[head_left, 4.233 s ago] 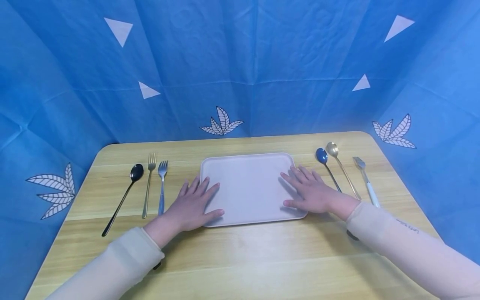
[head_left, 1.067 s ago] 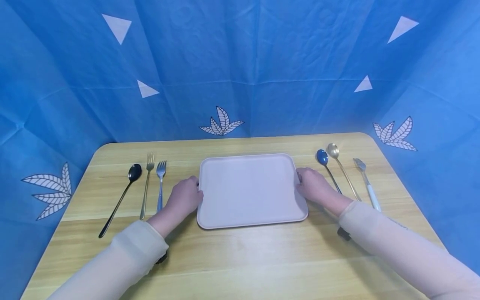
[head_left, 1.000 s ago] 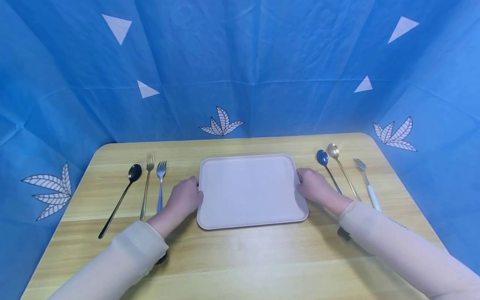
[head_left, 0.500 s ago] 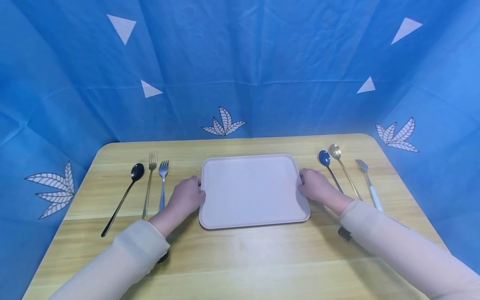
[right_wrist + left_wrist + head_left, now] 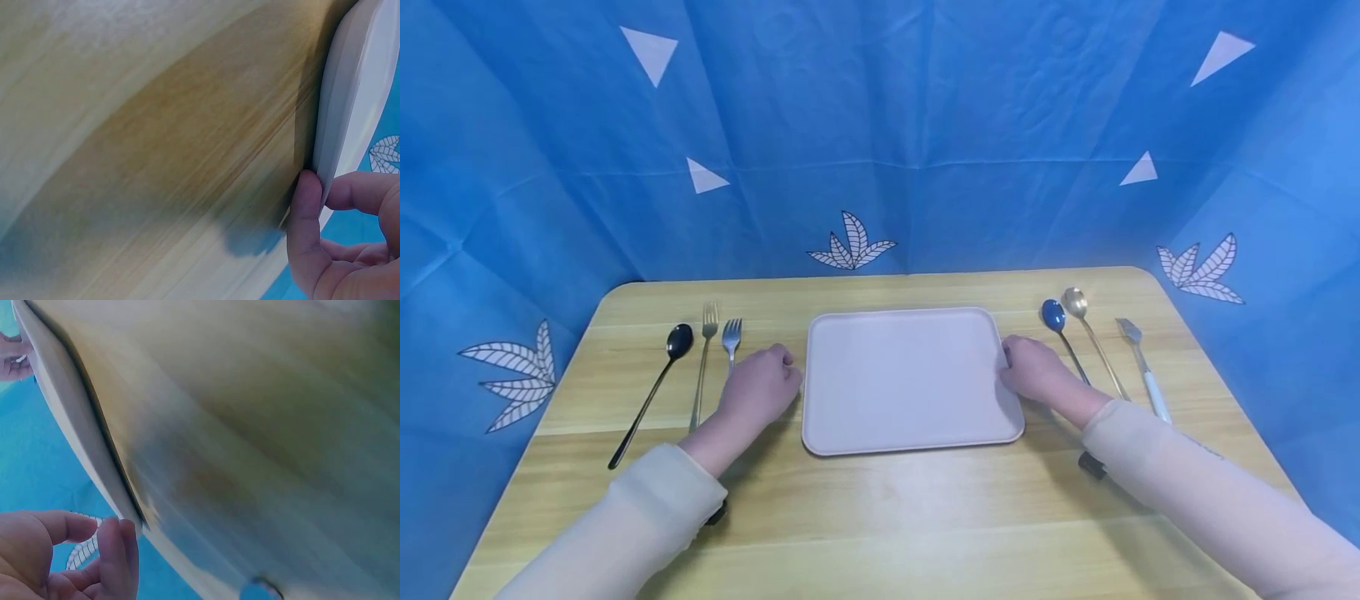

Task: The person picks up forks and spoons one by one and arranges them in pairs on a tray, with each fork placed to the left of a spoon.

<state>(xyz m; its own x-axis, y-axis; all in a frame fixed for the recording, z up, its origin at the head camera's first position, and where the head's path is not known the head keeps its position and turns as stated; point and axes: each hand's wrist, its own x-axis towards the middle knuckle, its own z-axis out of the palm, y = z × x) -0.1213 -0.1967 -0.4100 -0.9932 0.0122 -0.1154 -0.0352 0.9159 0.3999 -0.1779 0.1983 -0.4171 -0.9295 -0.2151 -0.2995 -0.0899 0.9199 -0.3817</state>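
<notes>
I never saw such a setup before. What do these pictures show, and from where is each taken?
There is no machine, only a person's bare left hand and right hand. The wide picture comes from a head camera looking forward and down; the two closer ones come from a camera on each wrist. In the middle of a wooden table is a pale tray. Left of it lie a black spoon, a gold fork and a silvery fork; right of it, a blue spoon, a gold spoon and a pale-handled utensil. The right hand pinches the tray's edge. The left hand, fingers curled, is beside the opposite edge, seemingly holding nothing.
</notes>
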